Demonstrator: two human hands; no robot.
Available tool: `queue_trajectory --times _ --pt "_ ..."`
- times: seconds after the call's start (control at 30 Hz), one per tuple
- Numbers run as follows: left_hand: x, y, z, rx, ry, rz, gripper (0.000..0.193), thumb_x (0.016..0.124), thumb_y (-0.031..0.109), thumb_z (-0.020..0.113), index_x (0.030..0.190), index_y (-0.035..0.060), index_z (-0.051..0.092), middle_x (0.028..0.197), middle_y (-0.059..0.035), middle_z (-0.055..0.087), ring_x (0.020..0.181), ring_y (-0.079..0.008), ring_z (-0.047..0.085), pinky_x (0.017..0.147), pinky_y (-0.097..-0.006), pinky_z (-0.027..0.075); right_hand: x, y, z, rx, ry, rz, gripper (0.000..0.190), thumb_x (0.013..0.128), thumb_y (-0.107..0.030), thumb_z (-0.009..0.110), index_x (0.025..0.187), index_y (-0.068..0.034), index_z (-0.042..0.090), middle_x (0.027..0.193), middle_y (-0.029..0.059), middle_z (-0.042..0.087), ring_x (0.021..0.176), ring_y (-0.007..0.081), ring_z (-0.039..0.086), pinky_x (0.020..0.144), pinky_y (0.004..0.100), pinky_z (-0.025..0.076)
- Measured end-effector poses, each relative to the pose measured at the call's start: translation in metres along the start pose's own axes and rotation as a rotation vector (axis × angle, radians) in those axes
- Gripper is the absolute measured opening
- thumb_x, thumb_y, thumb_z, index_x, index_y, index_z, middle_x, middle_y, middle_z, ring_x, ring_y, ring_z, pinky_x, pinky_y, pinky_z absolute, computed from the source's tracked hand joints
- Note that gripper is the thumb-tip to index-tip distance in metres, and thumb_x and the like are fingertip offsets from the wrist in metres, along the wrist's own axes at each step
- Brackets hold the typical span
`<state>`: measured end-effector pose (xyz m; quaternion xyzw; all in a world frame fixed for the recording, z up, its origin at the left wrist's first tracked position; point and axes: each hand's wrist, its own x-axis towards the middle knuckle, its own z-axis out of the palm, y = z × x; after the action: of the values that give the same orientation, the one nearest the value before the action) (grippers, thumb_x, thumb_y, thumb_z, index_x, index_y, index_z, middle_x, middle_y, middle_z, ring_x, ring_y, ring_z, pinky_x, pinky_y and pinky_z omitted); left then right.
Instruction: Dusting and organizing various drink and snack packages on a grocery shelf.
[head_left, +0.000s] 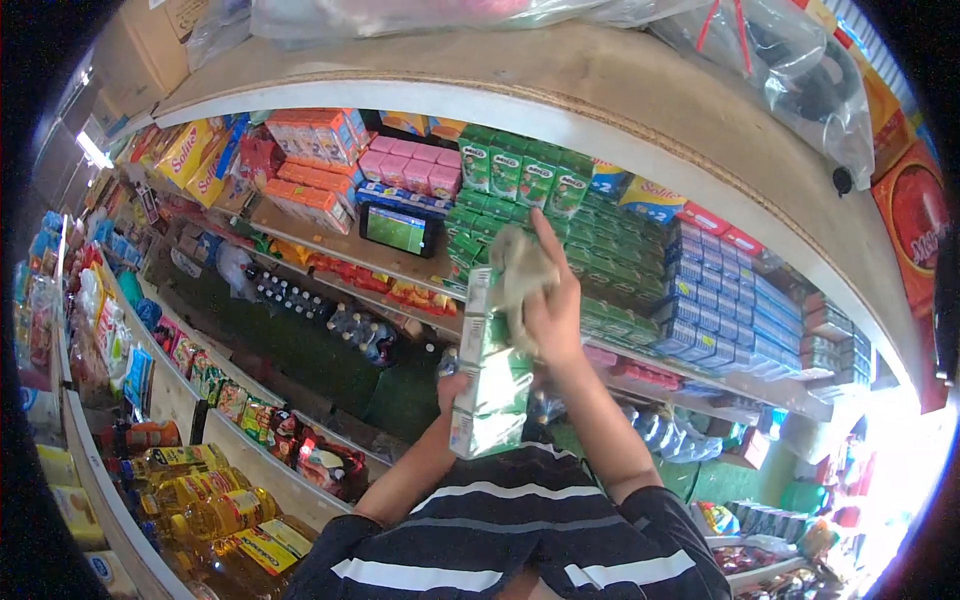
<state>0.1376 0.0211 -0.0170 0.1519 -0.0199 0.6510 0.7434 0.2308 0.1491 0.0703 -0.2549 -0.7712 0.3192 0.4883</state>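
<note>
A shrink-wrapped pack of green drink cartons stands tilted in front of my chest, with light glaring off its plastic. My left hand grips its left side; most of those fingers are hidden behind it. In my right hand is a crumpled beige cloth, which lies against the upper end of the pack. My right index finger points up past the cloth. Just beyond, on the shelf, are stacked green Milo cartons, some standing upright and others laid flat.
Left of the Milo, a phone showing a green field leans on the shelf. Blue-and-white cartons are stacked to the right. An upper board overhangs everything. Cooking oil bottles stand at lower left; dark bottles sit on the floor.
</note>
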Motion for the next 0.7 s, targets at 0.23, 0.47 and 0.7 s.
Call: queue_trajectory --times 0.23,0.47,0.7 --pt "0.007 0.031 0.003 -0.009 0.157 0.239 0.081 0.082 0.054 0.044 0.143 0.0011 0.034 0.144 -0.0217 0.038 0.13 -0.0364 0.041 0.11 -0.0479 0.032 -0.087 -0.029 0.014 0.098 -0.355 -0.003 0.055 0.086 -0.009 0.05 0.14 -0.006 0.044 0.154 0.0278 0.014 0.141 0.0493 0.012 0.116 0.0514 0.013" --pt "-0.003 0.039 -0.023 0.198 0.216 0.21 0.058 0.096 0.042 0.044 0.133 -0.0026 0.047 0.122 -0.0161 0.059 0.107 -0.0238 0.059 0.096 -0.0402 0.047 -0.115 -0.024 0.024 0.732 -0.044 0.514 0.076 0.088 -0.014 0.056 0.152 -0.009 0.015 0.152 0.0178 0.021 0.141 0.0294 0.023 0.114 0.0408 0.02" --pt "0.026 0.07 0.027 1.248 0.395 0.184 0.058 0.101 0.034 0.046 0.147 0.0011 0.031 0.144 -0.0102 0.041 0.129 -0.0168 0.04 0.106 -0.0298 0.03 -0.096 -0.025 0.015 0.554 0.157 0.637 0.043 0.098 -0.011 0.049 0.138 0.0 0.035 0.124 0.0076 0.051 0.112 0.016 0.047 0.097 0.0305 0.039"
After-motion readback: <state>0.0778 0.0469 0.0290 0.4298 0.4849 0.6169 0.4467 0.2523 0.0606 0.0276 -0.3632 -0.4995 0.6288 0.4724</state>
